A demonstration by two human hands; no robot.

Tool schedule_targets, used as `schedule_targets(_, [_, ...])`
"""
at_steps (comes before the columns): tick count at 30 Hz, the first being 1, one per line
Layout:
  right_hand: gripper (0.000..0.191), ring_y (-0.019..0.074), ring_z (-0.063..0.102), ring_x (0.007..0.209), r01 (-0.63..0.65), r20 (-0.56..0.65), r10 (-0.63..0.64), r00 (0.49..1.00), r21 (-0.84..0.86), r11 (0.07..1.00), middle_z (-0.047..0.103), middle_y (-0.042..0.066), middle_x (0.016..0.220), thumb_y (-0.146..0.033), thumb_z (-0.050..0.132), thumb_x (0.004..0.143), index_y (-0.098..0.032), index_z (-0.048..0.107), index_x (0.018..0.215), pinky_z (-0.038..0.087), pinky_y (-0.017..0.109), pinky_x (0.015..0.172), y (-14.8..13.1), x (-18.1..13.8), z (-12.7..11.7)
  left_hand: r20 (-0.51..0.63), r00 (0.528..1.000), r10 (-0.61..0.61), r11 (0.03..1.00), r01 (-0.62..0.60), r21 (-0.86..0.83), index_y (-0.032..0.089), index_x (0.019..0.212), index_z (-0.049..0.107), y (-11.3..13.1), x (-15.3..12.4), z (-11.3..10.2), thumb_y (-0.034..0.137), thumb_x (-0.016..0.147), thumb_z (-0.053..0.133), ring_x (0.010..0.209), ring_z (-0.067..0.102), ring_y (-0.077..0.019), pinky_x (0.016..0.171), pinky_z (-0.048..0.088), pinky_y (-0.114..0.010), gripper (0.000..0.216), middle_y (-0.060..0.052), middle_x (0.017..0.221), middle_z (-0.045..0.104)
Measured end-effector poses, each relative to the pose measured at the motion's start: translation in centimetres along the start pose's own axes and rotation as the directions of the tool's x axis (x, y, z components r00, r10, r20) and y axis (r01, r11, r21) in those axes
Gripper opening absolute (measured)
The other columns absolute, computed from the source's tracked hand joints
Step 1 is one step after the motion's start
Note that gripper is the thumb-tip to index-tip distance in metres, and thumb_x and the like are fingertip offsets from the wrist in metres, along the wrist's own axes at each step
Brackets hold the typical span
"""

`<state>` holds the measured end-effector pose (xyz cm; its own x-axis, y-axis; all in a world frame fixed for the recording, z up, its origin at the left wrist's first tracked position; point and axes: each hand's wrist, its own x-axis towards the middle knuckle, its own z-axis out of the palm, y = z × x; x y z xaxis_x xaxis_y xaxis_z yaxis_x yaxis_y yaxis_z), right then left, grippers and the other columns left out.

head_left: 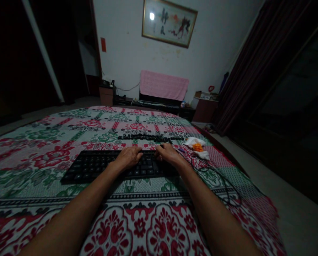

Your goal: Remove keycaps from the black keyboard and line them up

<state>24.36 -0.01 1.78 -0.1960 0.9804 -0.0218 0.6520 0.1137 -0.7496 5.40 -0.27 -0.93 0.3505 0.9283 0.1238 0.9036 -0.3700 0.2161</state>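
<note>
A black keyboard point(95, 164) lies flat on the patterned bed cover. The right part of it, near my right hand, looks bare of keycaps, though the dim light blurs the detail. My left hand point(128, 157) presses on the keyboard's upper middle, fingers bent at the far edge and thumb to the right. Over the right part, my right hand point(167, 153) is closed in a pinch at the keys. Whatever sits between those fingertips is too small and dark to name. Just beyond the far edge, loose black keycaps point(145, 137) lie in a long row.
Right of the keyboard are white crumpled cloth or tissue with an orange piece point(197, 147) and a looped black cable point(225, 183). The bed cover point(137, 231) spreads all around. Further off stand a pink-towel-draped screen point(162, 85) and a side cabinet point(204, 110).
</note>
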Motion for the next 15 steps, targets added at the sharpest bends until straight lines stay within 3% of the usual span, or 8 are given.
schedule_targets(7, [0.027,0.0165,0.057,0.068,0.194,-0.078,-0.235,0.969,-0.349,0.917,0.066,0.011,0.075,-0.024,0.039,0.082,-0.011,0.062,0.074,0.036,0.023,0.06,-1.5,-1.3,0.9,-0.015,1.0,0.012,0.999,-0.011,0.043,0.021,0.116,0.053,0.1,-0.2,0.2,0.033,0.086,0.035,0.112,0.051,-0.0215,0.095,0.035,-0.032,0.037,-0.008,0.116,0.06])
schedule_targets(11, [0.028,0.0182,0.057,0.071,0.172,-0.068,-0.217,0.974,-0.405,0.898,0.067,0.013,0.079,-0.027,0.04,0.082,-0.011,0.063,0.079,0.035,0.024,0.061,-2.0,-1.5,0.7,0.001,1.0,0.027,0.999,-0.027,0.039,0.021,0.116,0.053,0.2,-0.5,-0.3,0.035,0.087,0.034,0.108,0.054,-0.0222,0.091,0.037,-0.032,0.038,-0.008,0.115,0.06])
schedule_targets(15, [0.033,0.0158,0.057,0.065,0.125,-0.063,-0.158,0.985,-0.36,0.925,0.066,0.009,0.067,-0.032,0.039,0.084,-0.012,0.063,0.072,0.035,0.022,0.057,-1.0,-0.7,-0.3,0.052,0.997,0.055,0.998,-0.054,-0.028,0.019,0.115,0.053,0.2,-0.6,-0.9,0.059,0.08,0.035,0.107,0.054,-0.0268,0.089,0.039,-0.035,0.057,-0.012,0.115,0.06])
